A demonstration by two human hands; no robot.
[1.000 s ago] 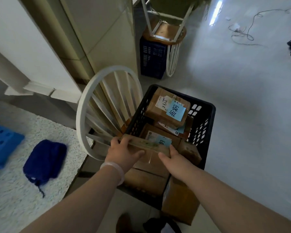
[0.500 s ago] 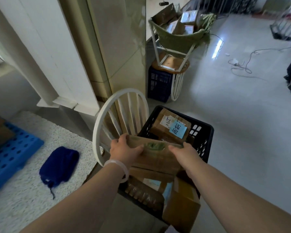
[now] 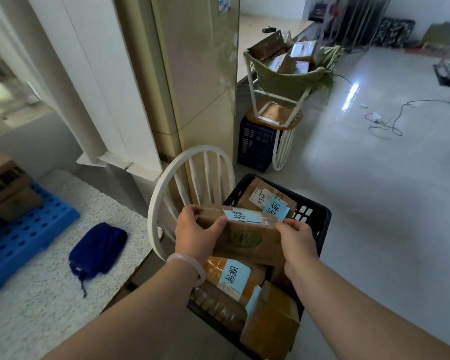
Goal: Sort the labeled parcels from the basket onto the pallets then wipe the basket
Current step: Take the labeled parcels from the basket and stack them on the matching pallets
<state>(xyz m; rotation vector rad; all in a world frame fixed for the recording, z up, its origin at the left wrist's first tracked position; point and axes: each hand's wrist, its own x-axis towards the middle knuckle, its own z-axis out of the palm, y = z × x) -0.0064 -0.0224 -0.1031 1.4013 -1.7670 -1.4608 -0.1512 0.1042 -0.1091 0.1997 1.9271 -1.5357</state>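
Curled, seemingly: left hand (image 3: 196,237), right hand (image 3: 298,241)

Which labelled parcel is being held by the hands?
The brown parcel with the green logo, gripped at its ends by the left hand and right hand above the basket; the other parcels lie inside it, untouched.

Only writing I can find: handwritten Chinese on blue notes (image 3: 242,216), one on the held box (image 3: 244,242), one on the back box (image 3: 252,189), one on the orange parcel (image 3: 213,268). Can't read them reliably. Back box's white sticker (image 3: 260,197) maybe says "29".
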